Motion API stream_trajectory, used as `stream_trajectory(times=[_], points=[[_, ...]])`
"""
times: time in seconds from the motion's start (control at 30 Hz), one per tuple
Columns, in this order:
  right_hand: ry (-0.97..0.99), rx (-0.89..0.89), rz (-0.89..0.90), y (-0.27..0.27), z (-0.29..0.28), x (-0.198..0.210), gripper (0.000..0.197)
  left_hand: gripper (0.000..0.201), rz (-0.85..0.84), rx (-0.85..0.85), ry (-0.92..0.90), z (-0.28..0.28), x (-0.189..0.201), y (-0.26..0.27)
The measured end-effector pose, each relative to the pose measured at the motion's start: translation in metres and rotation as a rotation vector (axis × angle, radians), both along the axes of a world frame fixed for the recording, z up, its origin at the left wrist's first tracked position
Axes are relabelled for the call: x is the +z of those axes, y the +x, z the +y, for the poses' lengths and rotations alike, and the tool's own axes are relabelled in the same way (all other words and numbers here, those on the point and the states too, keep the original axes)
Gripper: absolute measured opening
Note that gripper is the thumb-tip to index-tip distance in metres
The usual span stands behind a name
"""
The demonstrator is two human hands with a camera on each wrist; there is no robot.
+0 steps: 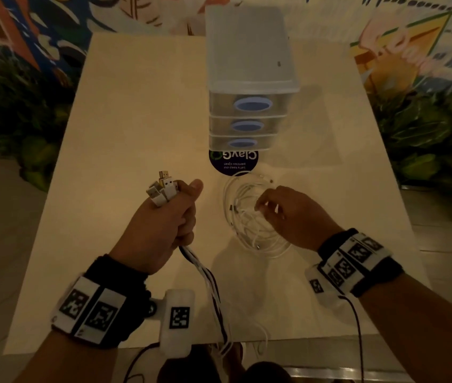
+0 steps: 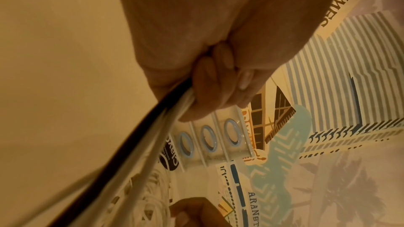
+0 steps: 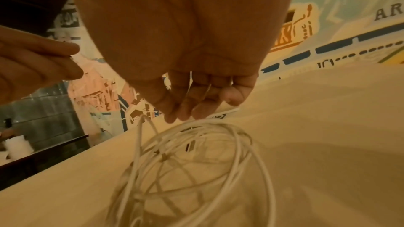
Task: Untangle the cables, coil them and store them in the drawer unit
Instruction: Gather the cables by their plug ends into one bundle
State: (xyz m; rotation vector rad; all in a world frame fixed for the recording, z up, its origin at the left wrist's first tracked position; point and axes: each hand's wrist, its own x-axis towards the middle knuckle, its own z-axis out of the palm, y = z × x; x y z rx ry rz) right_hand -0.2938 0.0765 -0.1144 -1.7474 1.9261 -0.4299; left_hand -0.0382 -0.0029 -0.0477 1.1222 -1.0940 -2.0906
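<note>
Left hand (image 1: pixel 161 225): fingers (image 2: pixel 210 82) clamped round a bundle of cables (image 1: pixel 205 275), USB plugs (image 1: pixel 162 190) protruding above the fist. Right hand (image 1: pixel 294 217): fingers (image 3: pixel 196 103) loosely curled, apart, tips at a tangle of white cables (image 1: pixel 249 217) on the table (image 1: pixel 136 120). Drawer unit (image 1: pixel 249 78): beyond, three drawers closed.

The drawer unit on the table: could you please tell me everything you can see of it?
The drawer unit is a small tower of cloudy, translucent plastic with a flat top. It holds three stacked drawers, each with an oval blue-rimmed finger hole in its front. All three look closed. It stands upright toward the far side of the table, partly covering a round dark sticker. Neither hand touches it, and its contents cannot be made out.
</note>
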Motion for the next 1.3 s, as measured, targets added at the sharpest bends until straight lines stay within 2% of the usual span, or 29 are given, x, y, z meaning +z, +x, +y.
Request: stream_trajectory(times=[0.07, 0.13, 0.2, 0.27, 0.37, 0.53, 0.63, 0.8, 0.9, 1.0, 1.17, 1.3], points=[[-0.069, -0.08, -0.01, -0.005, -0.009, -0.005, 0.014, 0.041, -0.008, 0.0, -0.003, 0.0, -0.003, -0.001], [-0.037, -0.117, -0.003, -0.011, -0.019, -0.007, 0.018, 0.044, -0.028, -0.02, -0.02, 0.001, -0.003, -0.002], [0.08, -0.095, 0.0, -0.014, -0.027, -0.006, 0.02, 0.043, -0.038, -0.047, -0.04, 0.002, -0.002, -0.002], [0.226, -0.07, 0.089, -0.013, -0.032, -0.008, 0.023, 0.041, -0.039, -0.061, -0.054, 0.003, -0.001, -0.002], [0.339, -0.101, 0.199, -0.007, -0.037, -0.016, 0.046, 0.039, -0.033, -0.059, -0.065, 0.002, -0.003, 0.0], [0.338, -0.227, 0.111, 0.001, -0.041, -0.025, 0.036, 0.035, -0.045, -0.073, -0.073, 0.001, -0.001, 0.002], [0.27, -0.253, 0.03, 0.002, -0.034, -0.023, 0.026, 0.036, -0.066, -0.079, -0.085, -0.001, -0.002, 0.004], [0.021, -0.35, -0.241, 0.002, -0.018, -0.003, 0.019, 0.04, -0.136, -0.049, -0.089, -0.004, -0.009, 0.003], [-0.041, -0.339, -0.268, 0.006, -0.013, 0.009, 0.017, 0.035, -0.152, -0.032, -0.088, -0.005, -0.013, -0.005], [-0.061, -0.305, -0.283, 0.009, -0.01, 0.016, 0.014, 0.016, -0.205, -0.057, -0.162, -0.006, -0.017, -0.015], [-0.095, -0.275, -0.334, 0.012, -0.009, 0.028, 0.014, 0.025, -0.302, -0.162, -0.282, -0.009, -0.023, -0.034], [-0.129, -0.257, -0.302, 0.008, -0.01, 0.03, 0.014, 0.029, -0.398, -0.216, -0.398, -0.01, -0.027, -0.042]])
